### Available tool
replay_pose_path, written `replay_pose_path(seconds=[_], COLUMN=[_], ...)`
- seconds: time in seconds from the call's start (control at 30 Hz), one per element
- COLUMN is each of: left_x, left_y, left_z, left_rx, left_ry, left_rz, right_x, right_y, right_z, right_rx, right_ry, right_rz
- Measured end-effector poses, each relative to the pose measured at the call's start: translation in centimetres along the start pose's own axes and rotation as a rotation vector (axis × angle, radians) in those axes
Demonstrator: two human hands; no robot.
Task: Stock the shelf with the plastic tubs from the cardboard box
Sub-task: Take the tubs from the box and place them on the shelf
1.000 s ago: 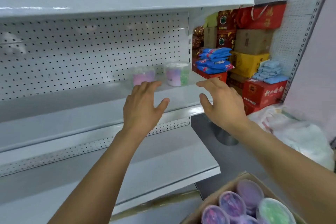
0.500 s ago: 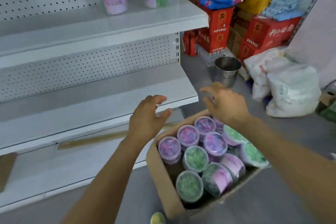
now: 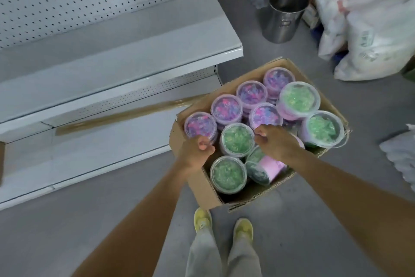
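The cardboard box [image 3: 195,189] stands on the floor just beside the shelf [image 3: 125,52] unit's lower right corner, and it is close to full: about ten plastic tubs [image 3: 226,108] show, purple-filled ones along its far and left sides, green ones nearer and to the right, one lying tipped at the near edge. Both hands are down at the middle green tub [image 3: 237,138]. The left hand [image 3: 195,153] has its fingers curled at the tub's left rim and the right hand [image 3: 275,142] at its right rim; whether they already grip it I cannot tell. The shelf boards in view carry no tubs, so nearly all the stocking looks left to do
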State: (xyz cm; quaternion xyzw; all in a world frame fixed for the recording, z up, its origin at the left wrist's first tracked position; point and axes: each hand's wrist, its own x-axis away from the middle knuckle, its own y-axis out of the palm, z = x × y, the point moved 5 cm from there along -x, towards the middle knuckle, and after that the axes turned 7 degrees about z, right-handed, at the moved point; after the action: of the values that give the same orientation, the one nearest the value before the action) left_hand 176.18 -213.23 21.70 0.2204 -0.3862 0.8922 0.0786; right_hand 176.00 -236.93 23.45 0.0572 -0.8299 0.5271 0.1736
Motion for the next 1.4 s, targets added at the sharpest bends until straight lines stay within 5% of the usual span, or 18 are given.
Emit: replay_pose_path(seconds=[0.1, 0.27, 0.37, 0.57, 0.73, 1.0, 1.4], left_x=[-0.7, -0.4, 0.0, -0.7, -1.3, 1.6, 6.2], left_y=[3.5, 7.0, 8.2, 8.6, 7.5, 2.6, -6.8], left_z=[-2.2, -2.9, -4.1, -4.7, -3.1, -1.2, 0.9], left_rx=[-0.077, -0.887, -0.998, -0.781, -0.675, 0.080, 0.678], left_ry=[-0.032, 0.321, 0.374, 0.130, 0.059, -0.016, -0.344], left_rz=[-0.059, -0.040, -0.009, -0.040, -0.184, -0.066, 0.166], right_x=[-0.9, -2.8, -3.6, -4.7, -5.3, -3.6, -0.7], right_y=[2.7, 4.9, 6.3, 8.1, 8.0, 3.4, -7.5], right_z=[1.1, 0.7, 0.9, 2.3, 1.5, 1.2, -3.5], right_rx=[0.055, 0.333, 0.349, 0.104, -0.361, -0.610, -0.847], right_ry=[0.027, 0.030, 0.099, 0.265, 0.325, 0.364, 0.331], right_rz=[-0.036, -0.080, -0.132, -0.120, -0.057, 0.052, 0.134])
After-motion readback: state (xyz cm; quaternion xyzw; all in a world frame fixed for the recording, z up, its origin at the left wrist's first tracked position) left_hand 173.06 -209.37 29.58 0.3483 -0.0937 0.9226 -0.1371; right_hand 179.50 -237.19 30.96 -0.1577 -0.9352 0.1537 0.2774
